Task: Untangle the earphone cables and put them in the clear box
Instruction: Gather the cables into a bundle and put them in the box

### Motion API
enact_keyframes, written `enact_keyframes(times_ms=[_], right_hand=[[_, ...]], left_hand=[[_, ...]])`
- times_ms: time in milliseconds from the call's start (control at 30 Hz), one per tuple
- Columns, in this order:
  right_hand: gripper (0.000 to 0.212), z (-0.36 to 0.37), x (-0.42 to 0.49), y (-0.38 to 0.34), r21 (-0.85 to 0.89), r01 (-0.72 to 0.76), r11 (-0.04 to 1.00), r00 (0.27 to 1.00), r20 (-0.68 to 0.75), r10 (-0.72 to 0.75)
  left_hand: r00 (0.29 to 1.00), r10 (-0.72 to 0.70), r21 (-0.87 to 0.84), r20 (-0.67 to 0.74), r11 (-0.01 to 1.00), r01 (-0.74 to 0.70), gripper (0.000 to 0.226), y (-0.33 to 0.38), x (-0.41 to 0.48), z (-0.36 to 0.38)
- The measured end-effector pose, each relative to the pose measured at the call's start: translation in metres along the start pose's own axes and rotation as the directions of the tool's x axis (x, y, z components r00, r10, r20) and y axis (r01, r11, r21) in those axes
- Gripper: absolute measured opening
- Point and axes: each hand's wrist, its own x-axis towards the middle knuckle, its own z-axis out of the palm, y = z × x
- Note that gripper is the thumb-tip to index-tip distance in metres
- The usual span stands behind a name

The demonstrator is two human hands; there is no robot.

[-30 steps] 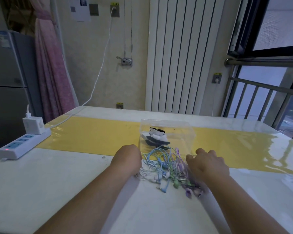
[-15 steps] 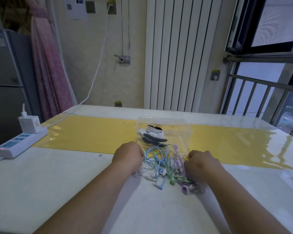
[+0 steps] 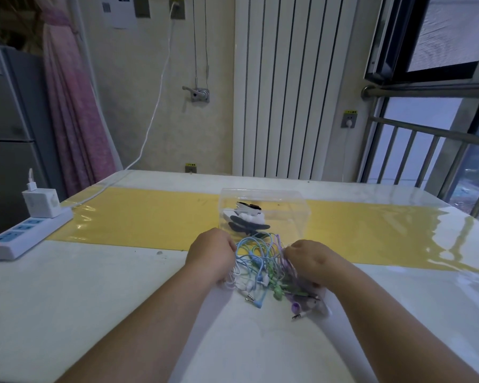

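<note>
Both hands are into the knot, and nothing is free yet.

The left hand (image 3: 210, 255) curls over the pale blue and white strands, and the right hand (image 3: 313, 261) has its fingers hooked into the purple side. The fingertips are hidden under the knuckles, so I can't tell exactly which strand each pinches. The earphone cables (image 3: 260, 268) sit bunched on the table (image 3: 94, 286) between the hands, just in front of the clear box (image 3: 295, 214), with none inside. The danger is that a straight pull apart would likely cinch the loops tighter. The loose jacks could snag, and the light box could get nudged away.
</note>
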Motion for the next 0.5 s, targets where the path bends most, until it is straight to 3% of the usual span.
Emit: enact_keyframes(times_ms=[133, 300, 500], right_hand=[[0.030, 0.004, -0.001, -0.011, -0.012, 0.070, 0.997, 0.996, 0.054, -0.070], [0.022, 0.012, -0.003, -0.026, -0.046, 0.112, 0.993, 0.993, 0.050, -0.110], [0.027, 0.018, -0.004, -0.026, -0.079, 0.081, 0.994, 0.996, 0.040, -0.078]], left_hand=[[1.000, -0.011, -0.081, 0.008, 0.997, 0.012, 0.021, 0.001, 0.002, 0.006], [0.999, 0.025, -0.219, 0.032, 0.976, -0.018, 0.029, 0.013, 0.002, 0.009], [0.994, 0.106, 0.182, -0.036, 0.979, -0.097, 0.038, 0.007, -0.005, 0.013]])
